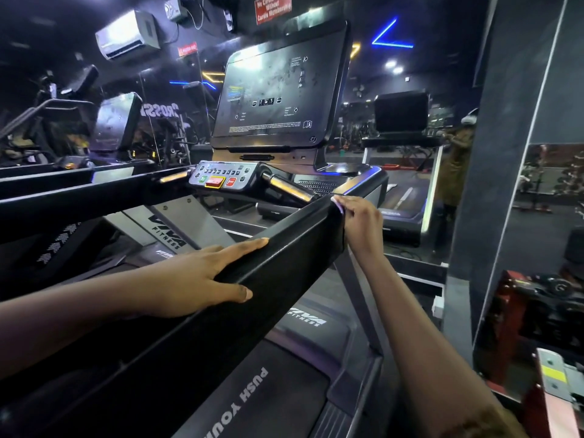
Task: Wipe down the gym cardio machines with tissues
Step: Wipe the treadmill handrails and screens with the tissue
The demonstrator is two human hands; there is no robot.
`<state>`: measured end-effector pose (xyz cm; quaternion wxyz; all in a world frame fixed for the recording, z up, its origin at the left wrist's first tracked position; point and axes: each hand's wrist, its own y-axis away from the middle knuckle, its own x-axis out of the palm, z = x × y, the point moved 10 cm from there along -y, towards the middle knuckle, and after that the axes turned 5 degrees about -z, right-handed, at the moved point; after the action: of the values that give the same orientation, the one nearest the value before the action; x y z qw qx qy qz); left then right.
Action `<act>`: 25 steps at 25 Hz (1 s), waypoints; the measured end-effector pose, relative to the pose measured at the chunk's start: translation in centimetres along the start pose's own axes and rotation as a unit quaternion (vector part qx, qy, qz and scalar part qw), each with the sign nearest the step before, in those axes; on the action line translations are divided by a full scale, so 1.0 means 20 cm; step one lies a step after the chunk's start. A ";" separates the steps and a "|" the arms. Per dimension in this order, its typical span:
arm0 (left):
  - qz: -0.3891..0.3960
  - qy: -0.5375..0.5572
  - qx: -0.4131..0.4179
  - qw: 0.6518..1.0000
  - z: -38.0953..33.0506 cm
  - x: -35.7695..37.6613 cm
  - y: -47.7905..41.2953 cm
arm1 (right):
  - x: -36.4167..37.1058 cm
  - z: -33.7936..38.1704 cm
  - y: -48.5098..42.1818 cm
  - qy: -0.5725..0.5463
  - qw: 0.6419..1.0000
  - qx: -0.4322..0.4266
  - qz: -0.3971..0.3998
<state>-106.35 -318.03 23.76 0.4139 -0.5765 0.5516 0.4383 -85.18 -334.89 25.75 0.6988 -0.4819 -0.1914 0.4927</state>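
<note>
Grip seemed easy: stiff black treadmill handrail [284,263] — left hand [196,279] lay flat, right hand [360,222] curled at end, hold unclear.

Dark gym room, white air conditioner [128,34] upper left, blue light lines [392,36] upper right, grey wall [505,153] at right

Console [278,93] fwd of handrail [284,257]

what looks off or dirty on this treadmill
The console screen is covered in pale smears and blotches, mostly across its upper middle, so it looks unwiped. Nothing looks broken, spilled or askew.
</note>
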 end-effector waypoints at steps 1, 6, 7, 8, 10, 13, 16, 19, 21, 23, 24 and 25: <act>0.000 -0.002 -0.002 1.000 0.00 0.00 -0.01 | -0.01 0.01 0.01 -0.005 1.000 0.009 -0.005; -0.008 0.012 0.002 1.000 0.00 -0.01 0.00 | -0.14 0.20 0.22 -0.047 0.998 0.016 -0.050; -0.009 0.018 0.004 1.000 0.00 -0.01 0.00 | -0.17 0.25 0.27 -0.061 0.996 0.022 -0.057; -0.008 0.026 0.004 1.000 -0.01 -0.01 0.00 | -0.19 0.30 0.33 -0.073 0.995 0.026 -0.059; 0.002 0.046 0.011 0.999 -0.02 -0.01 0.01 | -0.23 0.40 0.43 -0.080 0.995 0.032 -0.054; 0.010 0.089 0.033 0.995 -0.04 -0.05 0.11 | -0.31 0.59 0.56 -0.076 0.994 0.042 -0.062; -0.014 0.135 0.075 0.988 -0.01 -0.15 0.27 | -0.41 0.86 0.67 -0.075 0.994 0.032 -0.078; -0.057 0.196 0.101 0.974 0.10 -0.26 0.43 | -0.50 1.12 0.77 -0.085 0.993 0.032 -0.071; -0.077 0.177 0.126 0.973 0.18 -0.28 0.57 | -0.55 1.30 0.87 -0.082 0.994 0.038 -0.063; -0.093 0.168 0.151 0.970 0.28 -0.28 0.71 | -0.58 1.50 0.95 -0.073 0.995 0.035 -0.056; -0.098 0.184 0.165 0.964 0.32 -0.27 0.79 | -0.61 1.60 0.99 -0.068 0.996 0.029 -0.055; -0.103 0.203 0.173 0.958 0.36 -0.26 0.85 | -0.63 1.70 1.02 -0.064 0.996 0.017 -0.052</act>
<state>-123.76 -310.43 26.98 0.4296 -0.6268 0.6289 0.1648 -126.24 -328.35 26.50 0.7176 -0.4268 -0.2522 0.4890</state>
